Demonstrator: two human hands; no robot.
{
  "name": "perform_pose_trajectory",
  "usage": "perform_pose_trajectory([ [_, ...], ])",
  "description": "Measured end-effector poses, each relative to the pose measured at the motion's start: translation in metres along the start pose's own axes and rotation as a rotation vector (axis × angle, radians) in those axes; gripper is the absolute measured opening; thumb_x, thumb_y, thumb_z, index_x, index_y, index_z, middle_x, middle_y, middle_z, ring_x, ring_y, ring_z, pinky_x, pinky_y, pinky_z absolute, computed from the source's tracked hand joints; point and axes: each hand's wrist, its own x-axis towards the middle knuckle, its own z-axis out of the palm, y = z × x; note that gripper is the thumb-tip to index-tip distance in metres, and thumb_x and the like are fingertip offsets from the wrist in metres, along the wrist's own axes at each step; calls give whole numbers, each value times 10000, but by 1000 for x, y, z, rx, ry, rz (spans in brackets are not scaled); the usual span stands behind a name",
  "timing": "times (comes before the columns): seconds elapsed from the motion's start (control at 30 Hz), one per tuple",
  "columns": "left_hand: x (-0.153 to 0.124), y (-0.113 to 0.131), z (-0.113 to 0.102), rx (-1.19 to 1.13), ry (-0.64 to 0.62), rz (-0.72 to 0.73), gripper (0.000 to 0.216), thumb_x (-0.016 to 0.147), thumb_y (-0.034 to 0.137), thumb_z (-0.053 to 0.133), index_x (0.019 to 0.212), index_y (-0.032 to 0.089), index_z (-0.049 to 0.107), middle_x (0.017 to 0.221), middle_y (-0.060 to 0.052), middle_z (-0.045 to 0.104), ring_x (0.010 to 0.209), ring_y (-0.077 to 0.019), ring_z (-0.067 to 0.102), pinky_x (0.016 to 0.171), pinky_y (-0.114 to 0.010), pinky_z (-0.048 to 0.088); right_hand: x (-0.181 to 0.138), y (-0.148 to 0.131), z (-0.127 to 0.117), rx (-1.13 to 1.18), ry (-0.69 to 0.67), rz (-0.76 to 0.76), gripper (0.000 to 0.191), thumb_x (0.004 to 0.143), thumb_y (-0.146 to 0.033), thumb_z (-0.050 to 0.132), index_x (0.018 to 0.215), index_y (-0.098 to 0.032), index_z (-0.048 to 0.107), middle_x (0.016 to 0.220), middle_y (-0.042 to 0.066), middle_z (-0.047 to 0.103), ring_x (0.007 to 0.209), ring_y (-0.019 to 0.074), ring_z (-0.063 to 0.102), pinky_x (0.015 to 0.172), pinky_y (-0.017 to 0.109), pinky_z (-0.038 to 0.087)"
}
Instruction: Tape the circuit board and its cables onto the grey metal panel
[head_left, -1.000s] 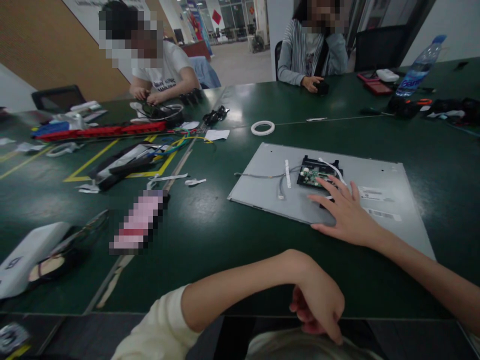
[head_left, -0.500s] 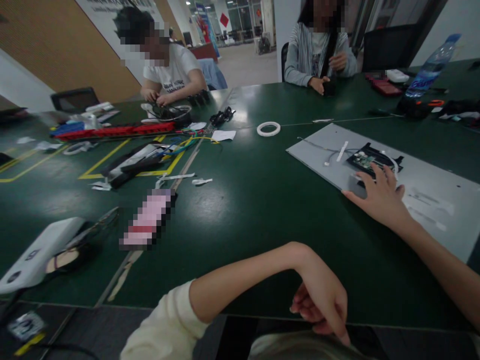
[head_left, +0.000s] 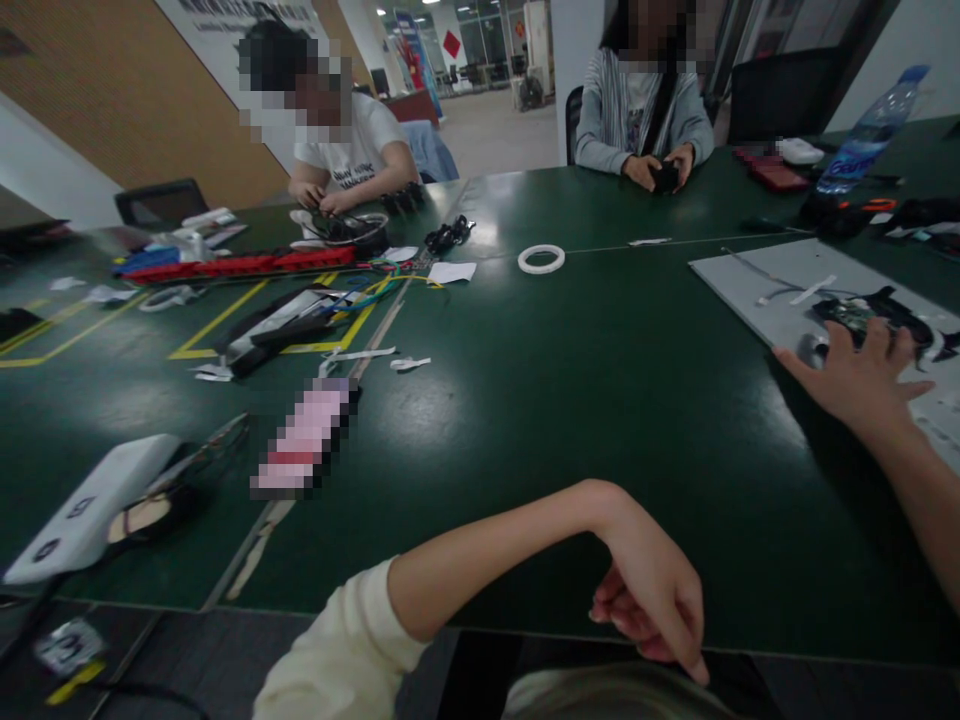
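Observation:
My right hand [head_left: 859, 378] lies flat with fingers spread on a grey metal panel [head_left: 757, 283] at the right of the green table [head_left: 570, 400]. Its fingertips rest at a small green circuit board [head_left: 851, 311] on a black pad, with grey wires [head_left: 780, 293] taped to the panel beside it. My left hand [head_left: 652, 600] hangs past the near table edge, wrist bent, fingers loosely curled downward and holding nothing that I can see. My left forearm, in a cream sleeve, crosses in front of me.
A white tape roll [head_left: 541, 259] lies mid-table. To the left are a red power strip [head_left: 240, 264], coloured cables [head_left: 352, 290], paper scraps, a blurred pink object [head_left: 304, 438] and a white device [head_left: 82, 510]. Two people sit at the far side. A water bottle [head_left: 870, 130] stands far right.
The grey panel has slid to the right across the table with my right hand on it. My left hand has stayed at the near edge.

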Motion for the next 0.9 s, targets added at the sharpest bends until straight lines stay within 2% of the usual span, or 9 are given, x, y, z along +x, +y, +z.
perform_pose_trajectory([
  [0.17,0,0,0,-18,-4,-2,293,753,399,673,611,173,553,473,17,545,470,-201,623,409,-255,462,35,41,7,-11,-32,218,797,742,-635,535,1393,-188,423,1489,256,109,1333,496,9,796,768,153],
  [0.37,1,-2,0,-39,-7,2,296,749,388,679,593,167,560,466,12,537,464,-206,619,403,-259,460,56,84,16,-3,26,314,843,699,-658,558,1388,-183,450,1481,276,128,1332,514,-10,768,773,112],
  [0.6,1,1,1,-28,-2,-6,288,762,366,670,591,162,561,471,9,541,464,-200,621,407,-251,460,68,109,19,9,-22,358,893,644,-677,605,1392,-214,453,1495,265,102,1332,515,-50,773,777,64],
  [0.77,4,-3,0,-30,-18,9,298,756,396,672,602,166,561,478,10,538,472,-200,624,406,-247,460,79,130,19,16,-44,347,937,627,-710,602,1403,-212,436,1504,247,101,1335,507,-54,766,773,89],
  [0.87,3,-3,0,-19,-16,17,296,756,395,669,599,165,566,483,9,539,475,-200,625,411,-251,465,78,128,11,26,-60,363,965,625,-676,647,1419,-181,410,1499,270,95,1330,522,-48,761,770,125],
  [0.9,3,-3,0,-15,-10,22,297,756,393,669,597,165,567,483,8,539,474,-201,625,411,-252,465,74,123,6,19,-28,341,946,627,-663,665,1399,-166,439,1479,297,136,1325,536,-8,760,767,148],
])
